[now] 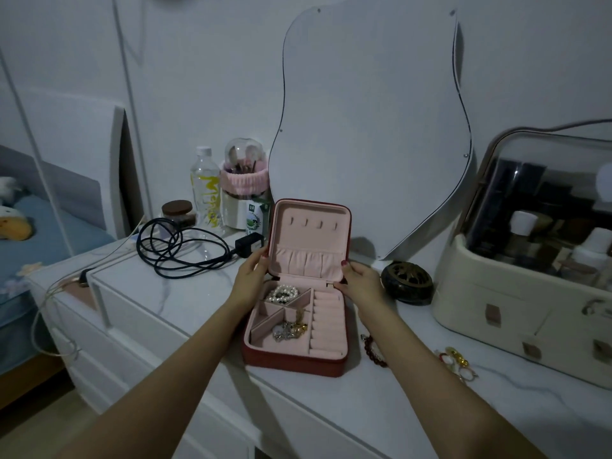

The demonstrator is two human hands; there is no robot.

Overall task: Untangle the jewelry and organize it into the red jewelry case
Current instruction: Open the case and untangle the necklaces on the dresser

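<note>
White marble-look dresser [185,303] is carrying the red jewelry case [294,359] at centre, lid [309,240] standing upright. Left hand [250,276] is gripping the lid's 9 o'clock edge; right hand [359,281] is gripping its 3 o'clock edge. Pearl bracelet [281,293] is lying in the 12 o'clock compartment, tangled chains [291,327] below. Red bead bracelet [372,351] is lying at the case's 3 o'clock.

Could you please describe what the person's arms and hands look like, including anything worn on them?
Both forearms are bare, with no sleeves in view. The left hand and right hand show dark red polish on the visible nails. I can see no rings, watch or bracelet on either wrist, though the light is dim.
</note>
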